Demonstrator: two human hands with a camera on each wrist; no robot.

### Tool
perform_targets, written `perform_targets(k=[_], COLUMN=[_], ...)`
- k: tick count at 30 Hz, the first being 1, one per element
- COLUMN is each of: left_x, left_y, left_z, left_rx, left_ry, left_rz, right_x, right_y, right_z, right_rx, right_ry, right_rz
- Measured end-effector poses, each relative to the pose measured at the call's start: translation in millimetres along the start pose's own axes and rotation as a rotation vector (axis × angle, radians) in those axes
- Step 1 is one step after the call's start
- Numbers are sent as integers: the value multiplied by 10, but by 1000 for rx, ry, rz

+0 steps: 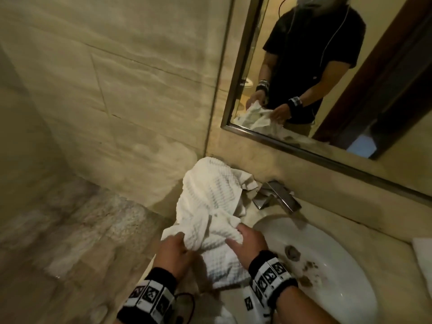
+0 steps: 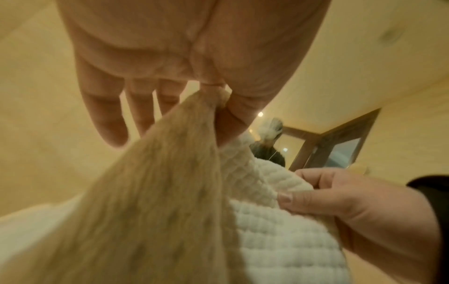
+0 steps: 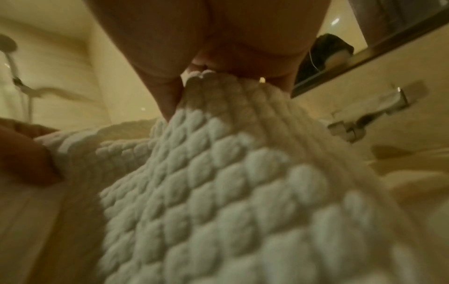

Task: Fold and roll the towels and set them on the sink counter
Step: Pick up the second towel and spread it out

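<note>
A white waffle-weave towel (image 1: 210, 202) lies crumpled on the counter left of the sink, its far end heaped against the wall. My left hand (image 1: 177, 249) pinches its near left edge; in the left wrist view the thumb and forefinger of that left hand (image 2: 218, 107) hold a bunched fold of the towel (image 2: 267, 221), the other fingers straight. My right hand (image 1: 245, 244) grips the towel's near right edge beside the basin. In the right wrist view the right hand (image 3: 206, 75) holds the towel (image 3: 218, 173) close to the lens.
A white sink basin (image 1: 327, 265) with a dirty drain lies to the right. A chrome faucet (image 1: 275, 197) stands behind it. A mirror (image 1: 327, 78) hangs above. Another white cloth (image 1: 423, 253) sits at the counter's far right. The floor (image 1: 58, 230) lies to the left.
</note>
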State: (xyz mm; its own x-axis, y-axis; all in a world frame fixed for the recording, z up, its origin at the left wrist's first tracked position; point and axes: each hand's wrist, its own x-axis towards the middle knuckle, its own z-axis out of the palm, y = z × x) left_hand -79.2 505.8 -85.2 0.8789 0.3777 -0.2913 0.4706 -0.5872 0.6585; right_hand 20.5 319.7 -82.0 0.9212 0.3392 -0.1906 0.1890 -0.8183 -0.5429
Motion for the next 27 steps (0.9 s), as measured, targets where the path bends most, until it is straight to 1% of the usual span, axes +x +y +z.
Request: perform_targets(k=[2,3,6,7,8,10,11,12,13,15,16,17,19,20,21,22,24,25,27], left_x=[-88,-161,-414,-512,-641,-848,-957,-1045,-1131,-1198,-1221,-1212,-1243,-1273,-1336,-1418,-1664,-1781,-1997], left_y=[151,269,771,963,1182,1510,1664,1788,1918,2073,2138,2174,2258,2312,2397,2515,2850,3026,3382], left_z=[-127,-199,-452,-563,-673,-848,-892,-924,-932,-947,-959,-1009,-1145,-1211,-1253,-1273,-1240,-1200,-1057], left_rx=[-55,-132,-542,-670,-770,-850,-812,-728,-590,-277,-166,-110,-86,-130,-219,-332,-556,-607,-570], left_ry=[108,133,106,129,165,218,239,260,300,411,481,573,769,804,790,734,600,561,501], left_rz=[151,222,388,440,507,628,683,724,770,866,873,828,684,638,628,627,694,744,838], right_x=[-138,-225,-437,-498,-582,-719,-824,-907,-1011,-1139,-1241,-1316,-1497,-1582,-1693,-1761,-1875,-1914,-2004], right_y=[-31,-56,-210,-261,-309,-445,-531,-625,-710,-844,-867,-879,-831,-786,-727,-664,-524,-459,-339], right_z=[-207,-334,-760,-919,-1125,-1517,-1746,-1938,-2141,-2425,-2579,-2714,-3000,-3127,-3249,-3348,-3521,-3584,-3690], right_rx=[92,139,322,388,430,436,423,412,394,361,359,376,454,486,499,494,445,409,364], right_ry=[76,108,180,219,281,433,506,560,610,685,721,755,809,831,848,853,823,786,693], right_rz=[-116,-175,-314,-348,-400,-562,-642,-711,-787,-889,-915,-927,-964,-984,-996,-982,-890,-822,-697])
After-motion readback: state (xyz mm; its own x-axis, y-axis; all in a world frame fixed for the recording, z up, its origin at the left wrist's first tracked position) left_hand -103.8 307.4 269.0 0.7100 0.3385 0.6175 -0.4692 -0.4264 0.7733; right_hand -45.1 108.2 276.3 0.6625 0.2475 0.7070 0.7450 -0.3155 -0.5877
